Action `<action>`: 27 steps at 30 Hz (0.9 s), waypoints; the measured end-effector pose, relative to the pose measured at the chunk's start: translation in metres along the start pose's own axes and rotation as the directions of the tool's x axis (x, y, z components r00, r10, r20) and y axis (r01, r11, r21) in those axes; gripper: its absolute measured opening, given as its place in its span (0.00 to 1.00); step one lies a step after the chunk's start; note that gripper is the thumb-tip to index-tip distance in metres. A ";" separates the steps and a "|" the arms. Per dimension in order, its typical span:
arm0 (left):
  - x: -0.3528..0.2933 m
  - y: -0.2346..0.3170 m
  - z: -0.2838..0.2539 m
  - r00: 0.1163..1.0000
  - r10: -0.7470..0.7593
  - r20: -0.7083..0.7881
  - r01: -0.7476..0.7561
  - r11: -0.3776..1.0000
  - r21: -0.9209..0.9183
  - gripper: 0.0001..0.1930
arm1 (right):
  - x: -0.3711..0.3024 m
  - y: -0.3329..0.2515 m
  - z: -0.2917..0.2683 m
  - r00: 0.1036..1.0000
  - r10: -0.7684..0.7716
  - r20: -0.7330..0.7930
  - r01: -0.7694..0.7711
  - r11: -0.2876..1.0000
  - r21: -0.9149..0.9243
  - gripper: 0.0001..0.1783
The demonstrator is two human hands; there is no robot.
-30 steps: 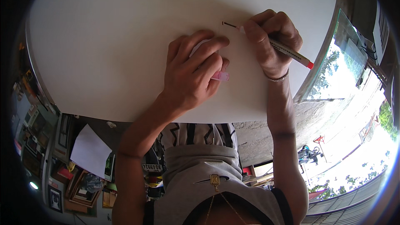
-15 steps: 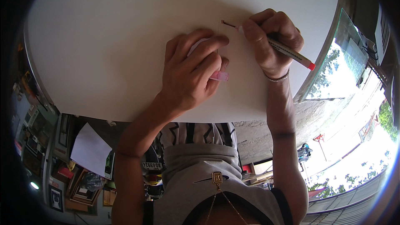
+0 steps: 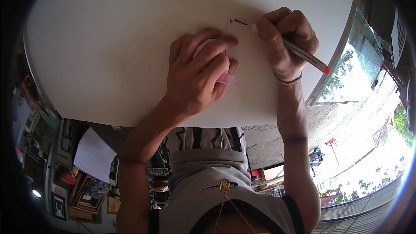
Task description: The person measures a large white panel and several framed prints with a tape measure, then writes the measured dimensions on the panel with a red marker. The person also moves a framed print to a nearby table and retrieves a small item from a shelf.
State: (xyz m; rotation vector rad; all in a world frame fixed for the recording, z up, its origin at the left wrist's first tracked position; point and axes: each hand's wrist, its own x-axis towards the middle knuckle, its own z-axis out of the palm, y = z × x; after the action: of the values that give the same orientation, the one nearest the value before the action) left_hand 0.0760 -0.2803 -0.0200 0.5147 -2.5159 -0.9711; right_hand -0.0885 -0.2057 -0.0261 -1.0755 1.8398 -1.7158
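Observation:
A red-ended pen (image 3: 303,54) with a pale, printed barrel is pinched in my right hand (image 3: 288,43). Its long thin tip points left and stops just right of two tiny red marks (image 3: 231,21) on the white surface (image 3: 108,52). My left hand (image 3: 197,67) rests on the same surface, to the left of and nearer than the marks, with its fingers bent. A translucent pink cap-like piece (image 3: 229,79) sticks out from between those fingers. Something pale and clear-edged lies partly hidden under the left fingers; its kind cannot be made out.
On the right stands a glass pane (image 3: 357,60) beside the surface's edge. At the lower left are a white sheet of paper (image 3: 95,156) and a box of odds and ends (image 3: 91,195). A parked motorcycle (image 3: 158,160) shows behind my left arm.
My right hand has shifted slightly right, drawing the pen's tip off the small red marks, which now show more plainly. My left hand has barely moved.

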 end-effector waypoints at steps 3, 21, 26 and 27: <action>0.000 0.000 -0.001 1.000 -0.001 0.005 0.001 1.000 0.001 0.21 | 0.000 0.000 0.001 1.000 0.009 -0.006 -0.009 1.000 0.005 0.15; -0.002 -0.003 0.000 1.000 0.017 0.013 -0.017 1.000 0.005 0.10 | 0.000 0.001 0.001 1.000 0.000 -0.003 0.000 1.000 -0.029 0.15; -0.001 -0.003 0.000 1.000 0.024 0.011 -0.024 1.000 0.014 0.10 | -0.001 0.001 0.001 1.000 0.002 -0.006 -0.002 0.999 -0.040 0.15; -0.001 -0.002 0.000 1.000 0.016 0.008 -0.016 1.000 0.009 0.14 | -0.001 0.001 0.001 1.000 -0.002 -0.008 0.002 0.999 -0.036 0.15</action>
State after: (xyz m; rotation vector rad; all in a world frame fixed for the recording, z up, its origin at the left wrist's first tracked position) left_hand 0.0774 -0.2815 -0.0214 0.4935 -2.5286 -0.9588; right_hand -0.0876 -0.2057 -0.0277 -1.0865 1.8816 -1.6971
